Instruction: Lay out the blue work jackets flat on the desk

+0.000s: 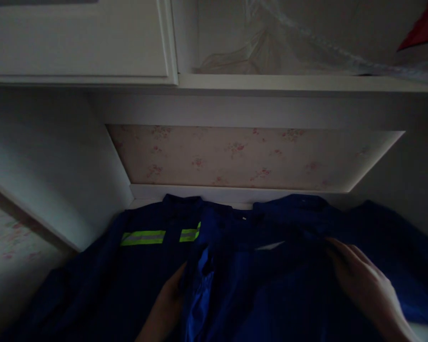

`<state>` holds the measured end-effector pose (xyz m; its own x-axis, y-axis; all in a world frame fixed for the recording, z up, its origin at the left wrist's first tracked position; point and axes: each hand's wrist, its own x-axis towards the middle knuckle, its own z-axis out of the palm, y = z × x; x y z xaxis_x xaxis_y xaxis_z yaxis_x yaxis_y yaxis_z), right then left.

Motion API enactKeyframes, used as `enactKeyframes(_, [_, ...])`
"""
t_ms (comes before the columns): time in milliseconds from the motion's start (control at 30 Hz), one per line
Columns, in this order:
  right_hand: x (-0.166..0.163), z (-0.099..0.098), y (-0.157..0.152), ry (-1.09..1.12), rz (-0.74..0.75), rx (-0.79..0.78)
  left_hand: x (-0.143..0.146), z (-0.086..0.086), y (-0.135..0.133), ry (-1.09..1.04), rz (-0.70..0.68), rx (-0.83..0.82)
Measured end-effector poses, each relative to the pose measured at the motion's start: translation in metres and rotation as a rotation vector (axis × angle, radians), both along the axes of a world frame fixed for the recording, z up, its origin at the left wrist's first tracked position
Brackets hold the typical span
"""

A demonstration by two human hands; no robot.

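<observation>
1. Head view: blue work jacket (235, 266) lies spread on the surface below the shelf (306, 83), reflective stripe (142, 237) at left
2. Your left hand (167, 304) tucks under the front flap, fingers hidden, cannot tell
3. Your right hand (364, 280) rests flat, fingers spread; press evenly, smooth outward

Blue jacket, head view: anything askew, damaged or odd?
No damage visible. The blue jacket lies bunched and creased, its reflective stripe showing only on the left side. Left hand is partly tucked under a fold; right hand rests on top.
</observation>
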<state>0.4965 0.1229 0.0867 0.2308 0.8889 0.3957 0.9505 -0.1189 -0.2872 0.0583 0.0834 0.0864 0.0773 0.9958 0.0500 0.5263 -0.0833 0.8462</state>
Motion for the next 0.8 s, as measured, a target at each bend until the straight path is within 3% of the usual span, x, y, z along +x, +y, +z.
enactKeyframes(100, [-0.042,0.034,0.009,0.043,0.09,0.143,-0.034,0.023,0.005,-0.227,0.015,-0.094])
enactKeyframes(200, [-0.092,0.049,0.036,0.15,0.195,0.168,-0.097,0.039,0.016,-0.115,0.229,-0.083])
enactKeyframes(367, [-0.187,0.031,0.096,0.358,0.379,-0.196,-0.202,0.04,0.039,0.174,0.449,-0.039])
enactKeyframes(433, [-0.219,0.019,0.107,0.429,0.51,-0.248,-0.217,0.029,0.04,0.239,0.512,-0.03])
enactKeyframes(500, [-0.24,0.011,0.106,0.509,0.645,-0.301,-0.216,0.013,0.034,0.296,0.45,-0.078])
enactKeyframes(567, [-0.245,0.005,0.093,0.619,0.73,-0.379,-0.207,-0.007,0.023,0.386,0.297,-0.125])
enactKeyframes(667, [-0.222,0.0,0.062,0.808,0.739,-0.517,-0.199,-0.029,0.005,0.513,0.155,-0.092])
enactKeyframes(800, [-0.163,0.003,0.008,1.003,0.566,-0.714,-0.221,-0.027,-0.033,0.551,0.12,-0.017])
